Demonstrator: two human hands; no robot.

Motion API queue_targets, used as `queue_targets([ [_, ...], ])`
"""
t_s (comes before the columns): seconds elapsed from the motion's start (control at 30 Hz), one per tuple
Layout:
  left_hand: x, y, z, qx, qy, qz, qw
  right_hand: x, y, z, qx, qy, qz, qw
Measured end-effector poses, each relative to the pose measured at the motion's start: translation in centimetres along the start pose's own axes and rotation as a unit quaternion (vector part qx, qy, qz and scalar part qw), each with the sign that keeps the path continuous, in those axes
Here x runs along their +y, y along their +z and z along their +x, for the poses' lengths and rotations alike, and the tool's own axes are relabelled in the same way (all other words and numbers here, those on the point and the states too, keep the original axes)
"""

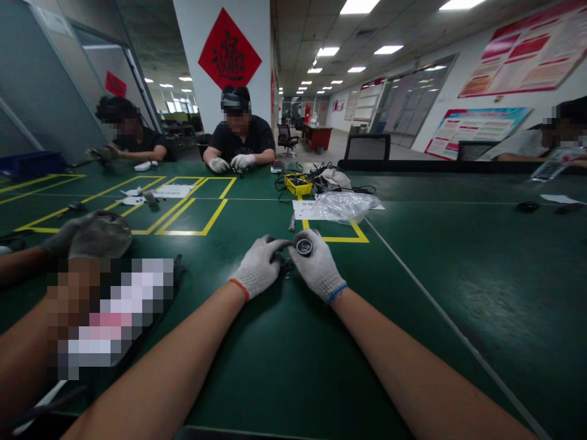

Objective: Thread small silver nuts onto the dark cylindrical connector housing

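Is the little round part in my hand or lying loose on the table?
In hand: your gloved right hand curls around the round part, leaving its pale rim in view.

Left glove [259,263]: knitted cloth, matt, finely rough
Right glove [317,264]: the same knit, ribbed at the cuff
Round part [304,246]: looks like metal, its rim faintly shiny
Tabletop [458,379]: smooth, low gloss (the light smears into a pale sheen at right)
Bag [346,206]: thin clear plastic, crinkled, glossy
Sheet [301,211]: matt white paper
Tray [299,189]: yellow, apparently plastic
Bottle [548,166]: clear, shiny plastic
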State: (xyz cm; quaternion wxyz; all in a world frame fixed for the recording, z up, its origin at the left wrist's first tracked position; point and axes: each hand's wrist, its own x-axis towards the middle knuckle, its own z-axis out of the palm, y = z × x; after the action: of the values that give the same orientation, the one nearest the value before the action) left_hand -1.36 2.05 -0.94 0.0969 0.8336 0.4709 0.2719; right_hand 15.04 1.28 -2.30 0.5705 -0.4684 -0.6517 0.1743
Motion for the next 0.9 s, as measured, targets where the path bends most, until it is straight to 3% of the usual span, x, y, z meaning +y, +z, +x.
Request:
queue_targets([
  [0.27,0.0,0.0,0.1,-0.059,0.054,0.045,0.996,-0.1,0.0,-0.1,-0.003,0.002,0.007,1.0],
  [0.7,-0.1,-0.2,0.3,-0.043,0.004,0.037,0.998,1.4,-0.1,0.9,0.047,0.163,0.127,0.977],
  [0.9,-0.3,-0.5,0.4,-0.031,-0.012,0.04,0.999,1.9,0.2,0.8,0.074,0.167,0.104,0.978],
])
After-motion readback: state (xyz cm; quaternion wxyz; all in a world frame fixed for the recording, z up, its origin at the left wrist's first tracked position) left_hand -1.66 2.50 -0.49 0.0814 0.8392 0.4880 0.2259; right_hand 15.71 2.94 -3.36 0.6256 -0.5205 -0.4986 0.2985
